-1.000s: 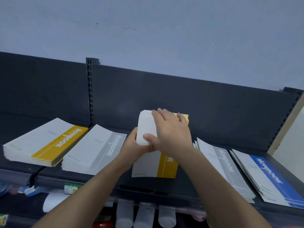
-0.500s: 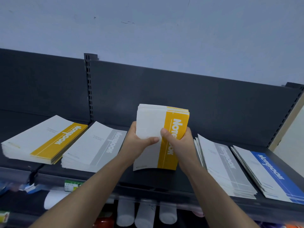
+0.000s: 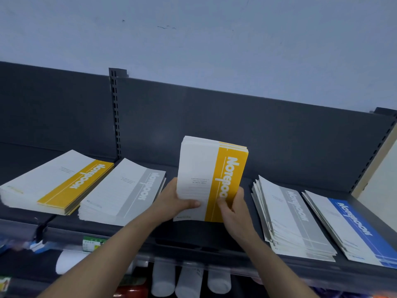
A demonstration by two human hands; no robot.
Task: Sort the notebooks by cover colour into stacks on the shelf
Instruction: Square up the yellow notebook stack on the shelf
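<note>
**Over the shelf's middle gap: both hands on a yellow bundle**

At the centre of my feed, between the sorted piles, a yellow-band bundle of several notebooks stands nearly upright, its cover facing me and the word "Notebook" running up the yellow strip. I see my left hand gripping its lower left side, with the thumb laid across the white part of the cover and the fingers hidden behind. My right hand grips the lower right corner, with the thumb on the yellow strip and the fingers curled round the edge. I cannot tell whether the bundle's bottom edge touches the shelf or sits just above it.

Four piles lie flat on the dark deck. Far left is a yellow stack, and just beside it the left grey stack, their near corners almost touching. To the right of my hands the right grey stack is fanned unevenly, and the blue stack lies just beyond it by the frame edge.

Behind everything rises the dark back panel. Below the shelf lip I make out a green label and three white cylinders, blurred.
</note>
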